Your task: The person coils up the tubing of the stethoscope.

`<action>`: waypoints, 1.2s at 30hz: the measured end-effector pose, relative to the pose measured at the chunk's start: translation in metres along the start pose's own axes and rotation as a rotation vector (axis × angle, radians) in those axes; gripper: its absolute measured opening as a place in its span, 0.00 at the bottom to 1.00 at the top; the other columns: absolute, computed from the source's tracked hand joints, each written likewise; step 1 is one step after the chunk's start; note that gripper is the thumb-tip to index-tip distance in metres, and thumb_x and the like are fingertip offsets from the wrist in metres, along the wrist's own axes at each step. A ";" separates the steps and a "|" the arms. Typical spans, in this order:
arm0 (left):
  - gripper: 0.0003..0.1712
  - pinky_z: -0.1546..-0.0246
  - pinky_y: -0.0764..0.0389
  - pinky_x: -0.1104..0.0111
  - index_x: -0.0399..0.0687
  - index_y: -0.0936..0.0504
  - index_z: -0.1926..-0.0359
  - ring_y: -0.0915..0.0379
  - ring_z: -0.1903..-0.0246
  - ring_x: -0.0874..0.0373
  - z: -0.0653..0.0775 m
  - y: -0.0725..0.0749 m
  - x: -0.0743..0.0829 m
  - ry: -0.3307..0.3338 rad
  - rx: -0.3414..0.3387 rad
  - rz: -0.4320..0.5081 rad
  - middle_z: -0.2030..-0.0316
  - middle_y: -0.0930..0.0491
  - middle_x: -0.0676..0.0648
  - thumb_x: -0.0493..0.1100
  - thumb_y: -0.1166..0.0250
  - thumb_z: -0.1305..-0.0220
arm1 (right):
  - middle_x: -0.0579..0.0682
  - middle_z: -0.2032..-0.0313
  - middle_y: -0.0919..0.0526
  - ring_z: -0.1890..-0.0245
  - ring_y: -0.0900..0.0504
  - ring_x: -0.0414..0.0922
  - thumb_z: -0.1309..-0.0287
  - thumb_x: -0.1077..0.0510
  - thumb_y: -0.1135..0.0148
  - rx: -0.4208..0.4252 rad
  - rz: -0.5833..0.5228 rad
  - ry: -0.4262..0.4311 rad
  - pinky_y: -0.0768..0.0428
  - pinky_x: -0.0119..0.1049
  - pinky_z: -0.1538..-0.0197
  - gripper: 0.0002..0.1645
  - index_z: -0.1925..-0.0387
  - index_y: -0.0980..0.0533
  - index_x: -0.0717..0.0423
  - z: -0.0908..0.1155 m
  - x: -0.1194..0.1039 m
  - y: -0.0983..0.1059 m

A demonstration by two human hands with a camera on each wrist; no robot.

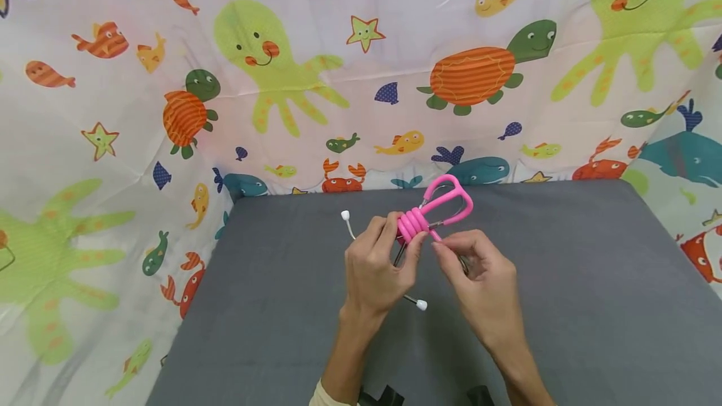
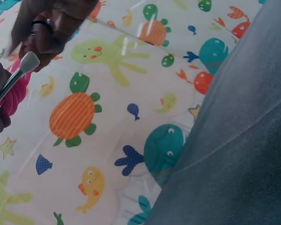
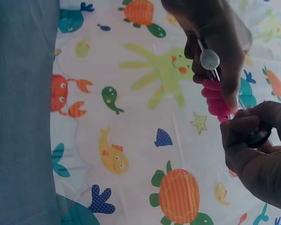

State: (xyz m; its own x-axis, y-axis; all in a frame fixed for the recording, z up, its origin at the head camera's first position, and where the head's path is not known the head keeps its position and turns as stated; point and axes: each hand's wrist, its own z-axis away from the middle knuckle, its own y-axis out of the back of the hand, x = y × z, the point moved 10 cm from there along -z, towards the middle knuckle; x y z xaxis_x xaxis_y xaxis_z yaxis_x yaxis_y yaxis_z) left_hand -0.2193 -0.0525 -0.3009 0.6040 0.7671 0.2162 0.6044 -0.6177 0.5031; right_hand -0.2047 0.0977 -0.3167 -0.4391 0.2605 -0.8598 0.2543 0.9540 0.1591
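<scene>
A pink stethoscope (image 1: 413,224) is held above the table, its tubing wound in several tight turns around the metal ear tubes. One loop (image 1: 467,205) of tubing sticks out beyond the coil, up and to the right. My left hand (image 1: 375,268) grips the coil between fingers and thumb. White ear tips (image 1: 422,305) show on either side of that hand. Close by, my right hand (image 1: 487,281) pinches the tubing just below the coil. A dark, round-edged part (image 3: 261,137) lies within the right hand's fingers, mostly hidden.
Beneath the hands spreads a table with a grey cover (image 1: 282,306). A sheet printed with sea animals (image 1: 316,36) hangs behind it and along its sides. Black objects (image 1: 390,395) show at the bottom edge of the head view.
</scene>
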 end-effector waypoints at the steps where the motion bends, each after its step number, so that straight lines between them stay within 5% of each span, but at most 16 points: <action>1: 0.21 0.81 0.33 0.76 0.35 0.14 0.53 0.34 0.81 0.62 0.000 0.000 0.001 -0.004 -0.002 -0.012 0.71 0.20 0.46 0.49 0.26 0.36 | 0.58 0.61 0.15 0.65 0.17 0.29 0.45 0.76 0.28 -0.007 -0.009 0.013 0.21 0.15 0.62 0.13 0.58 0.18 0.68 -0.001 -0.002 0.000; 3: 0.21 0.81 0.33 0.75 0.36 0.15 0.53 0.35 0.82 0.62 0.000 0.000 0.002 -0.010 -0.010 -0.033 0.71 0.21 0.47 0.49 0.27 0.36 | 0.58 0.59 0.16 0.60 0.15 0.29 0.48 0.77 0.28 -0.042 -0.039 0.036 0.17 0.19 0.51 0.16 0.56 0.17 0.69 -0.002 -0.007 -0.001; 6: 0.21 0.81 0.33 0.76 0.35 0.15 0.52 0.35 0.81 0.63 0.001 -0.001 0.005 -0.027 -0.026 -0.047 0.72 0.21 0.47 0.49 0.27 0.35 | 0.59 0.55 0.16 0.58 0.14 0.30 0.47 0.79 0.31 -0.101 -0.030 0.068 0.17 0.21 0.49 0.22 0.49 0.19 0.70 -0.002 -0.013 0.001; 11: 0.20 0.80 0.35 0.79 0.36 0.14 0.53 0.35 0.81 0.64 0.001 0.003 0.012 -0.074 -0.007 -0.005 0.72 0.22 0.48 0.49 0.28 0.35 | 0.57 0.62 0.12 0.73 0.14 0.34 0.38 0.78 0.38 -0.082 -0.063 0.069 0.15 0.23 0.64 0.23 0.42 0.29 0.71 -0.013 -0.014 0.014; 15: 0.18 0.81 0.34 0.80 0.36 0.14 0.55 0.33 0.82 0.63 0.002 0.010 0.014 -0.126 0.053 0.072 0.72 0.21 0.47 0.48 0.29 0.35 | 0.46 0.75 0.14 0.85 0.22 0.40 0.36 0.72 0.34 -0.043 -0.095 -0.074 0.24 0.30 0.78 0.27 0.41 0.35 0.60 -0.027 0.004 0.028; 19: 0.19 0.80 0.30 0.79 0.35 0.13 0.55 0.31 0.82 0.63 0.002 0.014 0.017 -0.178 0.064 0.102 0.72 0.19 0.47 0.49 0.30 0.33 | 0.36 0.68 0.15 0.73 0.17 0.34 0.37 0.67 0.30 -0.110 -0.034 -0.160 0.21 0.23 0.68 0.32 0.33 0.29 0.57 -0.031 0.019 0.033; 23: 0.20 0.80 0.28 0.79 0.37 0.12 0.56 0.30 0.82 0.64 0.004 0.013 0.023 -0.243 0.038 0.064 0.73 0.18 0.48 0.51 0.34 0.30 | 0.31 0.58 0.12 0.62 0.11 0.33 0.33 0.67 0.34 -0.190 -0.124 -0.187 0.15 0.24 0.55 0.26 0.35 0.25 0.65 -0.031 0.025 0.026; 28: 0.20 0.79 0.28 0.81 0.37 0.12 0.57 0.30 0.83 0.65 0.007 0.009 0.029 -0.307 0.026 0.068 0.74 0.19 0.49 0.51 0.34 0.30 | 0.38 0.69 0.13 0.78 0.16 0.41 0.35 0.67 0.32 -0.087 -0.161 -0.244 0.17 0.30 0.70 0.15 0.50 0.25 0.69 -0.031 0.031 0.027; 36: 0.19 0.78 0.28 0.81 0.37 0.12 0.55 0.30 0.82 0.65 0.010 0.003 0.025 -0.318 -0.002 0.095 0.73 0.19 0.49 0.49 0.27 0.36 | 0.33 0.74 0.16 0.88 0.20 0.41 0.39 0.66 0.28 0.029 -0.023 -0.236 0.23 0.28 0.80 0.17 0.51 0.24 0.66 -0.024 0.034 0.031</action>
State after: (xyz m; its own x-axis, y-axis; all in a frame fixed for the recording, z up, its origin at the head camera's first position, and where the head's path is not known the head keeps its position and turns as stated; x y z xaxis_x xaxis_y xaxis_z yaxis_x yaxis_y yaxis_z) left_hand -0.1973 -0.0375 -0.3023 0.7900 0.6130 -0.0094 0.5363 -0.6836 0.4951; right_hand -0.2324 0.1395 -0.3293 -0.2327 0.1932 -0.9532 0.2723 0.9538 0.1269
